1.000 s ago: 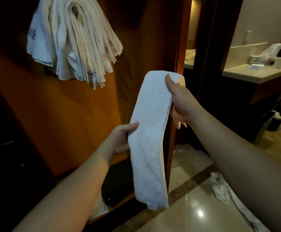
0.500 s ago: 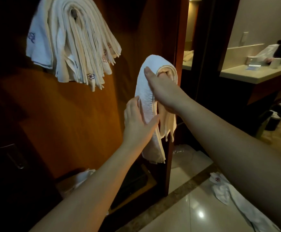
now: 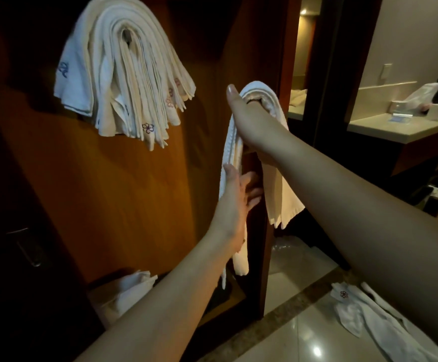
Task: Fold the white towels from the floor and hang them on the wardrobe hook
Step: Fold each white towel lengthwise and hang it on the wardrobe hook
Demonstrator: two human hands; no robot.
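Note:
A folded white towel (image 3: pixel 280 194) hangs doubled over my right hand (image 3: pixel 249 118), whose fingers curl inside the fold at its top. Both halves dangle in front of the wardrobe's side panel. My left hand (image 3: pixel 238 189) lies lower, fingers straight, palm pressed against the left half of the towel. Up and to the left, a thick bundle of folded white towels (image 3: pixel 124 71) with small flower embroidery hangs from the wardrobe hook, which the bundle hides. Loose white towels (image 3: pixel 364 312) lie on the tiled floor at the lower right.
The wooden wardrobe back (image 3: pixel 124 194) fills the left side, with crumpled white cloth (image 3: pixel 131 286) on its bottom shelf. The wardrobe's side panel (image 3: pixel 262 257) stands just behind the held towel. A counter (image 3: pixel 395 126) with a tissue box stands at the far right.
The long towel strip has been doubled over my right hand. My left hand let go of its grip and slid down the hanging half, palm flat. The view shifted slightly right.

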